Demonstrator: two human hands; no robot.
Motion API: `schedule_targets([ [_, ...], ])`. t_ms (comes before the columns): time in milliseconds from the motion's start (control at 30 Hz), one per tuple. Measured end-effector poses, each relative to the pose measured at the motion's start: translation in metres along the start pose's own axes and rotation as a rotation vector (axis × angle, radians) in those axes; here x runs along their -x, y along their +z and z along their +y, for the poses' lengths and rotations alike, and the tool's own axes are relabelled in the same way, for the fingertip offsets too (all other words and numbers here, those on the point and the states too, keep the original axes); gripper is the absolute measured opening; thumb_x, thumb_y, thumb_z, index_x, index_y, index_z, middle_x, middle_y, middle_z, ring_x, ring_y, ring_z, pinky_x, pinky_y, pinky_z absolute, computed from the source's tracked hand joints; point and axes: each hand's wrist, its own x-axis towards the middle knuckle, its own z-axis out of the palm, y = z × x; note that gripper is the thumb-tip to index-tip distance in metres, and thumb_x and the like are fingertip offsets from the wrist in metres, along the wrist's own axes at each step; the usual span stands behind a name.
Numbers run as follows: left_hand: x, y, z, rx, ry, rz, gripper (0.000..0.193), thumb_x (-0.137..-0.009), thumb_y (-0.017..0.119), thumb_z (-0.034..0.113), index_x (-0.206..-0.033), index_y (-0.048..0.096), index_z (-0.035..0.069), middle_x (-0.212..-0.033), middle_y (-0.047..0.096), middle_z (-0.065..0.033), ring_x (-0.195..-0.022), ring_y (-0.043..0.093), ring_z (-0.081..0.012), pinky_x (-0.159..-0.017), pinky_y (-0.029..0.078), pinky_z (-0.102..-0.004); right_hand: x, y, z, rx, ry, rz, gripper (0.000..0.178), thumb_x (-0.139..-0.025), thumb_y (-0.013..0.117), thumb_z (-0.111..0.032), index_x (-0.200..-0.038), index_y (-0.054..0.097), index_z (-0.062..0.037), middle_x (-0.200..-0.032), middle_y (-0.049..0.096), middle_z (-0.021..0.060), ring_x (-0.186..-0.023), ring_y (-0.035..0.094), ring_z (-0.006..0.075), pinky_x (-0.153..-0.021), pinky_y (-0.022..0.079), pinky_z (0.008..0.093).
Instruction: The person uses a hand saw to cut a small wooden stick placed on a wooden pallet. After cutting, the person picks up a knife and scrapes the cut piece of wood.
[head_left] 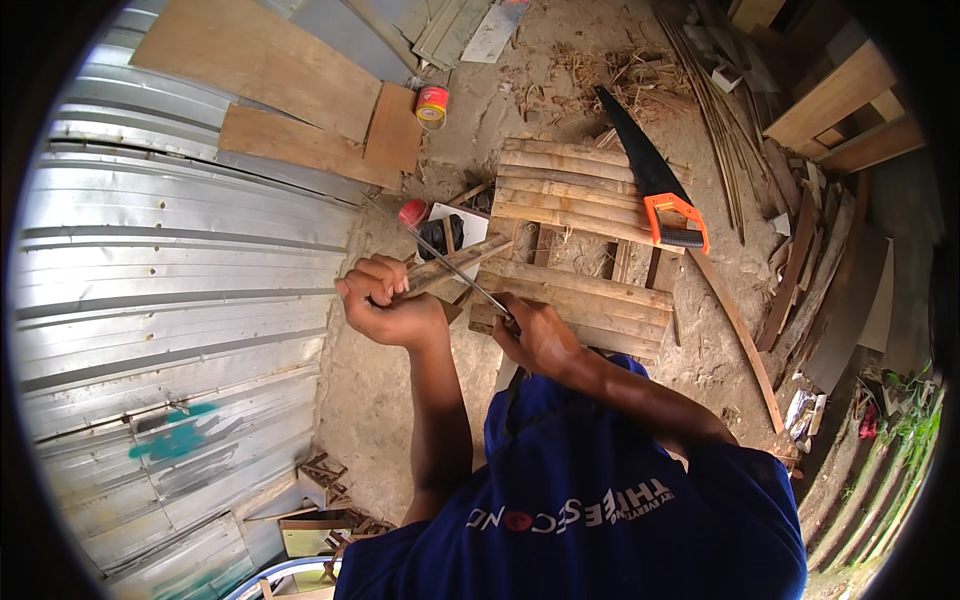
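My left hand (392, 306) is closed around a short wooden strip (462, 262), which points up and right toward a low slatted wooden bench (570, 285). In my right hand (545, 338) is the end of a long, thin metal blade (432, 250), seen nearly edge-on; its handle is hidden in my fist. The blade slants up and left across the strip, and whether the two touch I cannot tell. A handsaw (645, 160) with a black blade and an orange handle lies on the bench's right side.
A corrugated metal wall (180, 290) runs along the left, with plywood sheets (270, 80) against it. A red and yellow can (432, 104) stands beyond the bench. Wood shavings (645, 82) litter the floor. A long slat (738, 340) leans at right, near stacked boards (815, 270).
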Motion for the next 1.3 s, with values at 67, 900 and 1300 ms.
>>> schedule_targets([
  [67,0.000,-0.001,-0.001,-0.061,0.010,0.034,0.042,-0.100,0.034,0.026,-0.061,0.024,0.014,-0.053,0.023,0.0000,-0.049,0.023,-0.0113,-0.047,0.021,-0.0259,-0.003,-0.002,-0.006,0.040,0.011,-0.044,0.035,-0.086,0.062,-0.015,-0.118,0.054,-0.0030,-0.077,0.067,0.0213,-0.069,0.067,0.0385,-0.062,0.055,0.0462],
  [900,0.012,-0.004,0.002,-0.053,-0.022,0.140,0.041,-0.100,0.033,0.031,-0.063,0.023,0.016,-0.059,0.025,0.0003,-0.053,0.025,-0.0114,-0.052,0.026,-0.0261,-0.033,0.002,0.042,0.245,0.006,0.028,0.022,-0.084,0.062,-0.017,-0.099,0.057,-0.0010,-0.073,0.065,0.0193,-0.069,0.067,0.0353,-0.062,0.055,0.0449],
  [1300,0.002,-0.012,0.002,-0.086,-0.009,0.179,0.041,-0.101,0.033,0.031,-0.064,0.023,0.016,-0.060,0.025,0.0010,-0.054,0.024,-0.0115,-0.053,0.026,-0.0266,-0.029,0.012,0.042,0.289,-0.587,0.042,0.029,-0.085,0.061,-0.017,-0.107,0.056,0.0011,-0.070,0.064,0.0187,-0.058,0.065,0.0349,-0.052,0.053,0.0438],
])
